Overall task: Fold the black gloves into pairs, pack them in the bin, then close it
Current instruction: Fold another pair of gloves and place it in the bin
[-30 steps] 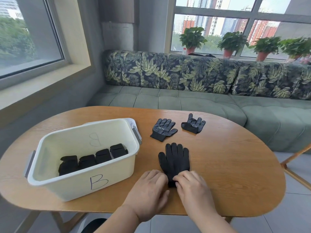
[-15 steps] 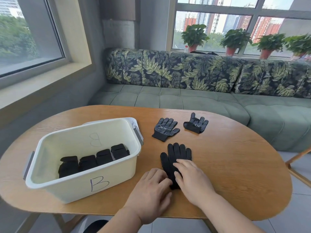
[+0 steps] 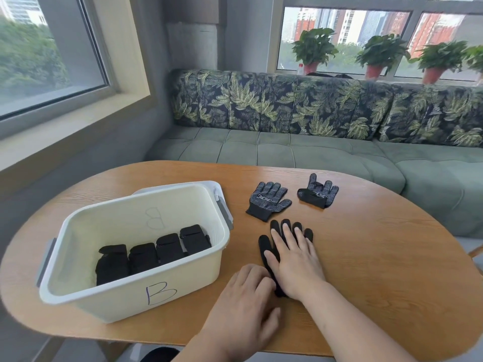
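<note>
A black glove (image 3: 264,246) lies flat on the wooden table (image 3: 379,257), fingers pointing away from me. My right hand (image 3: 295,259) rests flat on top of it, fingers spread. My left hand (image 3: 245,307) presses on the glove's cuff end at the near side. Two more dotted black gloves lie farther back: one (image 3: 268,201) spread flat, the other (image 3: 317,195) partly curled. The cream bin (image 3: 146,291) marked "B" stands at the left, open, with several folded black glove bundles (image 3: 154,253) in a row inside.
The bin's lid (image 3: 209,185) lies behind the bin, partly hidden by it. A green sofa (image 3: 313,152) with leaf-print cushions runs along the far side of the table. Potted plants stand on the window sill.
My right hand has slid from the glove's cuff up over its palm and fingers, flattening it. My left hand has stayed at the cuff.
</note>
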